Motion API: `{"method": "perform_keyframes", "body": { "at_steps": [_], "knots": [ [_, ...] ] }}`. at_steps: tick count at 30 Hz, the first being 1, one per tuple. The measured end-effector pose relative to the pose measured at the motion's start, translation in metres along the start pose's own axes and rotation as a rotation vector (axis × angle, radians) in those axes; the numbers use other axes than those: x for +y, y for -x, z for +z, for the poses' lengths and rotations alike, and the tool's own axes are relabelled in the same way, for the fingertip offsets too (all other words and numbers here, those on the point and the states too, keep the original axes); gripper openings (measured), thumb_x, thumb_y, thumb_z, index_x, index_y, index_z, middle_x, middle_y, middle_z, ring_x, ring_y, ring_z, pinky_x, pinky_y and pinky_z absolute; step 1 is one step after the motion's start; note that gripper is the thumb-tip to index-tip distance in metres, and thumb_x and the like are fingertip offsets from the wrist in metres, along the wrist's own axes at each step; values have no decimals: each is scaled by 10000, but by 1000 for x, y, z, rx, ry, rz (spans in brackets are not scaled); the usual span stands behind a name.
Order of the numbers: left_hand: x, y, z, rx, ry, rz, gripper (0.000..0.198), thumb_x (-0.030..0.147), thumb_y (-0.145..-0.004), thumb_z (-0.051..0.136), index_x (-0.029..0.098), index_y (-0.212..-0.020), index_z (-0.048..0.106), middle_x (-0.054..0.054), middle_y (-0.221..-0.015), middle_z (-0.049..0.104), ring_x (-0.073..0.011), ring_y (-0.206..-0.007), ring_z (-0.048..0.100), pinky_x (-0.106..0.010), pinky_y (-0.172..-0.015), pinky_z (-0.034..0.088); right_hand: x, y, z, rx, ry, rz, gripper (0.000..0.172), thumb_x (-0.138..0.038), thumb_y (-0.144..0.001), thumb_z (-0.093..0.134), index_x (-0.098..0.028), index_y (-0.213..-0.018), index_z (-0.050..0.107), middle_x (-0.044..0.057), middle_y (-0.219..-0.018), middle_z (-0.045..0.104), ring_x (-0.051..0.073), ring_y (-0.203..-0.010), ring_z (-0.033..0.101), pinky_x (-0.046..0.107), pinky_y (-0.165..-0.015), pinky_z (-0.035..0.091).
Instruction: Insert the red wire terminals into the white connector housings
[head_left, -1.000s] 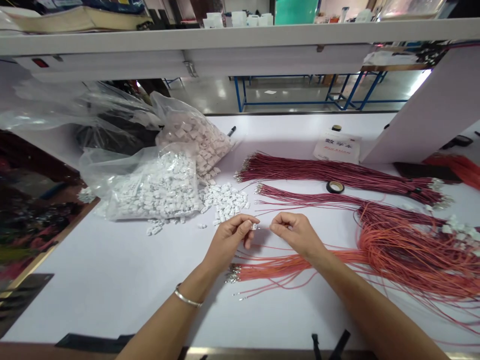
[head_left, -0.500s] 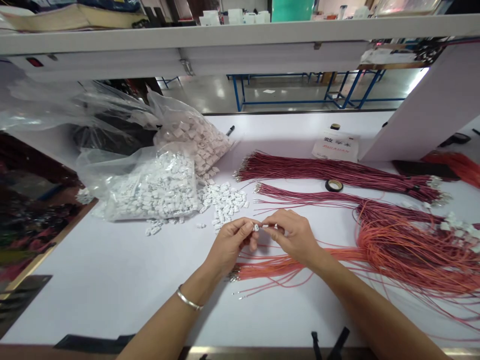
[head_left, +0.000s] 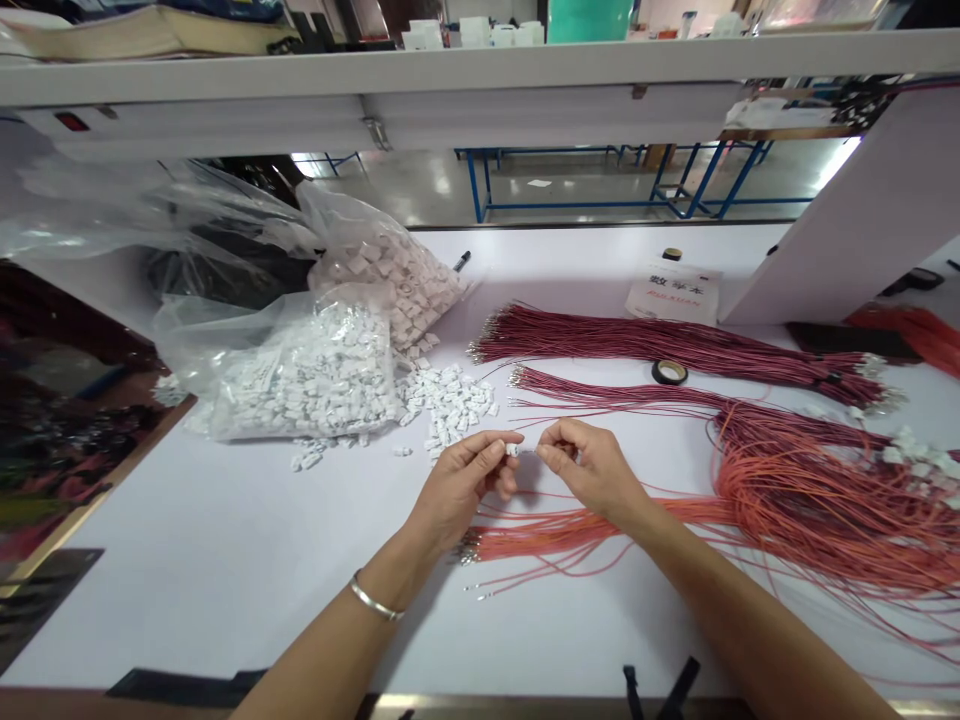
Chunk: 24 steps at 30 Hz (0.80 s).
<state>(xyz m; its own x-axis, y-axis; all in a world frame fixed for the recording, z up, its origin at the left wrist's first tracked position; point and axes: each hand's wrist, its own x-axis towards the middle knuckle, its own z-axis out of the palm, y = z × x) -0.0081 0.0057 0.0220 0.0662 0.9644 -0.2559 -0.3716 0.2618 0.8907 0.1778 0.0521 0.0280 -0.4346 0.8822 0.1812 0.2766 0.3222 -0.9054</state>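
My left hand [head_left: 461, 483] pinches a small white plastic connector [head_left: 513, 450] between thumb and fingers. My right hand [head_left: 589, 468] is closed in a pinch on a thin wire whose end meets the connector. Both hands hover just above the white table [head_left: 225, 540]. Under them lies a bundle of orange wires [head_left: 555, 530] with metal terminals. A loose heap of white connectors [head_left: 450, 400] sits just beyond my left hand.
Two clear bags of white connectors [head_left: 307, 375] and pale ones [head_left: 390, 275] lie at the left. Dark red wire bundles [head_left: 660, 345] stretch across the right, with a black tape roll [head_left: 670, 373], a printed packet [head_left: 675, 290] and a large orange wire mass [head_left: 832, 500]. A shelf [head_left: 480, 75] runs overhead.
My right hand closed in on the left hand's connector with the wire, then drew back a little. The left hand barely moved.
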Motion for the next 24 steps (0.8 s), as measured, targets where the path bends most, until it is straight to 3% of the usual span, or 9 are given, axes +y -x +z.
{"method": "perform_keyframes", "body": {
  "at_steps": [13,24],
  "knots": [
    [-3,0,1,6,-86,7,353,405,-774,768,137,-1000,731,-6,-651,674,-90,-520,587,-221,-568,462,3,-1,4,-133,-117,188,224,-386,-812,523,-189,-711,554,-30,-647,514,111,-603,432,245,-576,349],
    [-9,-3,-3,25,-156,16,339,404,-821,720,147,-1042,727,1,-675,666,-86,-530,581,-226,-595,465,13,-1,8,-67,-117,230,206,-377,-786,538,-188,-725,592,-25,-644,544,117,-603,452,254,-590,366]
  ]
}}
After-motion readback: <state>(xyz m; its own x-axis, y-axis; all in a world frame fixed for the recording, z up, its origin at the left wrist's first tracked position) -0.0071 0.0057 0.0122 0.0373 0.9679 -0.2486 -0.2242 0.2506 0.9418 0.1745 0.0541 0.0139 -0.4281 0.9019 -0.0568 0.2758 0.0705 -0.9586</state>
